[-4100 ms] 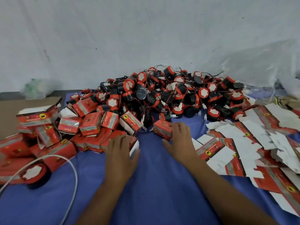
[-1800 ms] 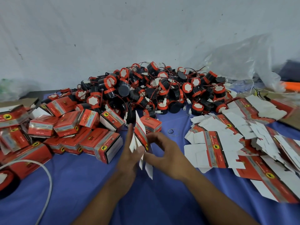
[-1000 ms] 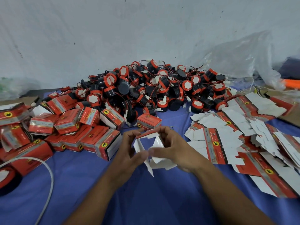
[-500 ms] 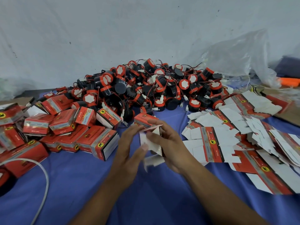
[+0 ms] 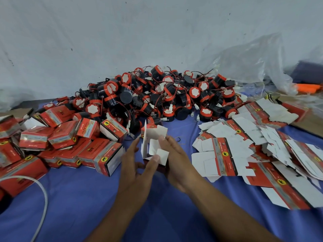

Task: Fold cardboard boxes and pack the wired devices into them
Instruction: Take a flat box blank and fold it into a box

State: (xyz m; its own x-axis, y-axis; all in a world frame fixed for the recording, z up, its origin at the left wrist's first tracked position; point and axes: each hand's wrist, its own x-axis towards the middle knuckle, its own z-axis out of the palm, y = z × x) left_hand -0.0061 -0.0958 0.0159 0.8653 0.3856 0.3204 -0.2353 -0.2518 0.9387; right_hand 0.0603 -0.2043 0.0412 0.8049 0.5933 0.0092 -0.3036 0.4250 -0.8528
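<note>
Both forearms reach in from the bottom edge and meet at mid-frame. The left hand (image 5: 134,168) is spread, its fingers straight, with the thumb tip pressing a white flap of the half-folded box (image 5: 156,132). The right hand (image 5: 178,159) curls round the box's right side and grips it just above the surface (image 5: 70,206). The box stands upright between the two hands, mouth up, its flaps still raised. A strip of bare blue surface runs towards the viewer around the arms, hemmed on the left by the finished boxes (image 5: 97,154) and on the right by the flat box blanks (image 5: 227,154). The heap of wired devices (image 5: 167,95) lies just behind the box, against the wall. A white cable (image 5: 45,199) loops at lower left, and a plastic bag (image 5: 253,63) slumps at far right.
</note>
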